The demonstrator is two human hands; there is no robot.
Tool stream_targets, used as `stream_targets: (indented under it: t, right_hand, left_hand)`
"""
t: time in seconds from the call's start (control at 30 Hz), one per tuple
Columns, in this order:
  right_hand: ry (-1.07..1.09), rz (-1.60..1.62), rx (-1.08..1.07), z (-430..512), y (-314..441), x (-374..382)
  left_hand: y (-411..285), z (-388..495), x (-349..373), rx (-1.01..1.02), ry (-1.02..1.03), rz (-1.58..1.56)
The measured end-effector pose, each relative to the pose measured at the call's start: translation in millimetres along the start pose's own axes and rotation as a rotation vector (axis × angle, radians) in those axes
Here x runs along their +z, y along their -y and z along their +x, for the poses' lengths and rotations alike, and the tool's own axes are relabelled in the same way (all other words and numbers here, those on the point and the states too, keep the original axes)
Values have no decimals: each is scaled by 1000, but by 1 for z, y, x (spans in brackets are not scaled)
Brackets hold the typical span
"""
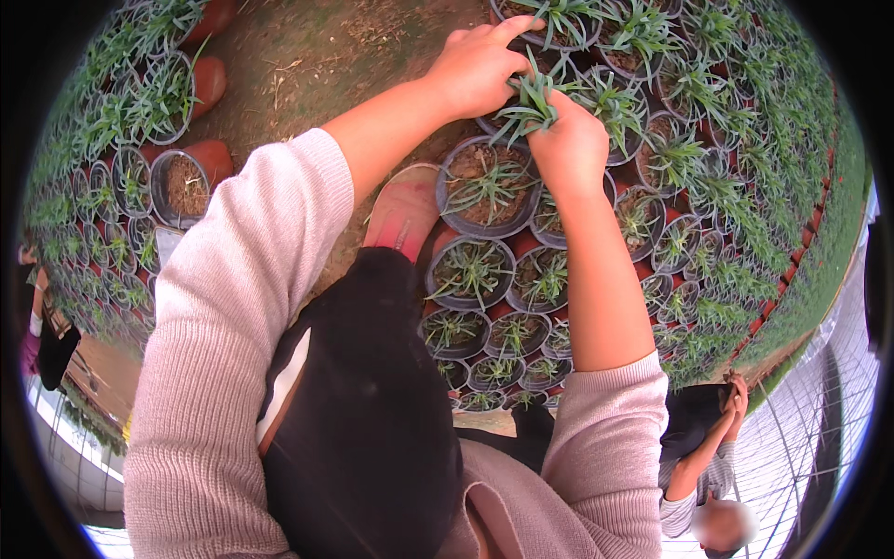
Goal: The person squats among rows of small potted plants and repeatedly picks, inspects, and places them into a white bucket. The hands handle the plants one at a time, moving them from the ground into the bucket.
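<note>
My right hand (573,143) is closed around the narrow grey-green leaves of a plant (525,110) above a black plastic pot, partly hidden by hand and leaves. My left hand (476,70) comes in from the left, its thumb and a finger at the same leaves; whether they pinch them is hidden. Its forefinger reaches out to the foliage of another potted plant (562,21). Just below my hands stands a round pot (447,199) with brown soil and a spreading plant (491,185).
Close rows of potted plants (469,272) spread to the right. More pots stand at left, one holding dry soil (187,187). Between them runs a bare earth path (293,70), with my shoe (403,209) on it. Another person (705,454) is at lower right; others show at far left.
</note>
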State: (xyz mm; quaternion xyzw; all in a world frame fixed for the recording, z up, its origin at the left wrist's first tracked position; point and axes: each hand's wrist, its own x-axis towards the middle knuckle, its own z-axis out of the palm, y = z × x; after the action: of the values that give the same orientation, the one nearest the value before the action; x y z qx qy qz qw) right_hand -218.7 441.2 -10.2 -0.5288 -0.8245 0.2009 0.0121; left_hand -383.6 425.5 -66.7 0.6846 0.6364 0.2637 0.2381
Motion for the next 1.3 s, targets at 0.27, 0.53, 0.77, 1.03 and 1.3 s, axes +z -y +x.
stream_targets:
  t: [0.27,0.53,0.77,1.03,1.3]
  right_hand:
    - [46,-77,-75,11,-2,-7]
    - [16,-102,-160,21,-12,-4]
    - [-138,-145,-362,13,-18,7]
    - [-304,398,-197,-8,-5,1]
    - [-201,1316,316,-5,-10,-23]
  left_hand:
    - [-14,-3,2,-46,-62,126]
    - [-20,-4,5,-75,-122,116]
    - [-22,-9,1,-65,-93,162]
    - [-17,-7,4,-53,-88,72]
    - [-14,-9,5,-21,-105,85]
